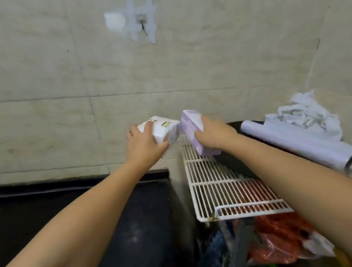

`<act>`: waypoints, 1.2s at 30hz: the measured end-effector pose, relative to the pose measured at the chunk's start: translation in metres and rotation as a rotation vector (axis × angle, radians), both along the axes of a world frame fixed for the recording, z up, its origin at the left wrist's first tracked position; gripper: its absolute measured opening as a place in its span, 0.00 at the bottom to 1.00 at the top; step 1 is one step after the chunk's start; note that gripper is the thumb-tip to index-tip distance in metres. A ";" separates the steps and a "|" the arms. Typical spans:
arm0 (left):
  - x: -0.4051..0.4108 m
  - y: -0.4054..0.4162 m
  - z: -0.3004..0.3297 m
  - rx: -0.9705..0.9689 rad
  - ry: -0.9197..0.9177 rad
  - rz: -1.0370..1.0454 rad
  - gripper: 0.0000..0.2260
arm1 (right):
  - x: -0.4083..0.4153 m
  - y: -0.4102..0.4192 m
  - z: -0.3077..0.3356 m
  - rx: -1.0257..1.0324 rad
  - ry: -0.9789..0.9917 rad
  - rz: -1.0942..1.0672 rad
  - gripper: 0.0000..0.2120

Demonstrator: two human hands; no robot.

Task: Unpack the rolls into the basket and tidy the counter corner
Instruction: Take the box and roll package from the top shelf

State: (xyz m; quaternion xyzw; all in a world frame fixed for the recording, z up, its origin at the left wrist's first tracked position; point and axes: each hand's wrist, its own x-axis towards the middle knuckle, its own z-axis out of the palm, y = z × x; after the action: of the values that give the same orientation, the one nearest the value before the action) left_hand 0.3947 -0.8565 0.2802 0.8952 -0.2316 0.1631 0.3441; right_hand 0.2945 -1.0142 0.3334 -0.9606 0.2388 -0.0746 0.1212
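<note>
- Left hand (143, 144) clamped on a white pack (163, 129), fingers over its near edge, thumb on the right side. Green label patch on top; print too blurred to read.
- Right hand (212, 131) clamped on a lilac pack (191, 128), tilted, lower end down near the wire rack (219, 186).
- Both packs up against the tiled wall (49, 83), side by side, nearly touching at the top corners. Can't tell if they actually touch.
- White pack sits above the far end of the dark table (43, 199); can't tell if it rests on anything.
- White wire rack is right of the table, flat, with a raised front lip.
- On the rack's right side: long pale roll (297, 142) lying diagonally, dark core visible at its near end. Crumpled white cloth (304, 111) behind it in the wall corner, touching the roll.
- Dark round object under the right forearm on the rack, mostly hidden.
- Below the rack: red-orange bag (277, 239) and mixed clutter, blurred.
- Wall has a white taped patch (133, 20) up high.
</note>
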 end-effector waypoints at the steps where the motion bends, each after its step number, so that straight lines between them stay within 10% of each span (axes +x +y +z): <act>1: 0.007 0.026 -0.005 0.013 0.007 0.048 0.29 | 0.014 0.020 -0.008 0.007 -0.012 0.034 0.28; 9: 0.027 0.237 -0.093 0.160 0.225 0.456 0.28 | 0.081 0.205 -0.116 0.112 0.179 0.313 0.26; 20: -0.037 0.350 -0.241 0.325 0.484 0.515 0.37 | 0.021 0.282 -0.288 -0.016 0.385 0.330 0.34; 27: -0.020 0.324 -0.223 0.556 0.358 0.411 0.36 | 0.039 0.249 -0.249 0.084 0.377 0.336 0.30; 36: 0.007 0.098 -0.079 0.152 0.109 -0.156 0.13 | 0.008 0.079 -0.084 -0.025 -0.075 0.115 0.16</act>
State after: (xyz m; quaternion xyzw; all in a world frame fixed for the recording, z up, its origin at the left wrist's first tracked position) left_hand 0.4020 -0.7584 0.2008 0.9055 -0.2930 0.0691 0.2991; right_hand 0.3029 -0.9350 0.2489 -0.9707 0.1776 -0.1063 0.1222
